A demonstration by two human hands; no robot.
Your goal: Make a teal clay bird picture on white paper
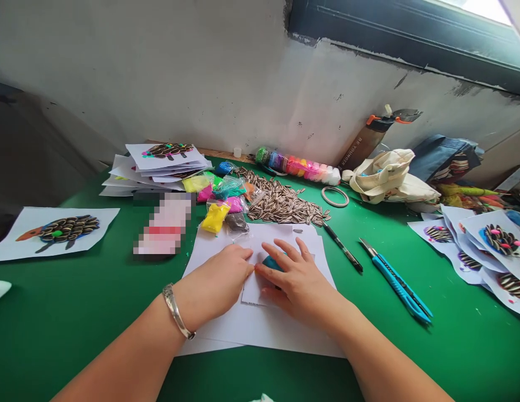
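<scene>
A flattened patch of blue modelling clay (268,261) lies on a small white card (251,293), which rests on larger sheets of white paper (213,329). Over the clay, my right hand (295,273) spreads its fingers and covers much of it. My left hand (220,279), with a silver bangle at the wrist, is at the card's left edge, its fingers curled together. A tiny orange spot (255,267) shows between the two hands. Whatever the left fingertips hold, if anything, is hidden.
Bags of coloured clay (215,218) and a heap of sunflower seeds (280,198) lie behind the paper. To the right are a black pen (343,248), a blue utility knife (402,287) with its blade out and a tape roll (335,196). Seed pictures (67,229) flank both sides.
</scene>
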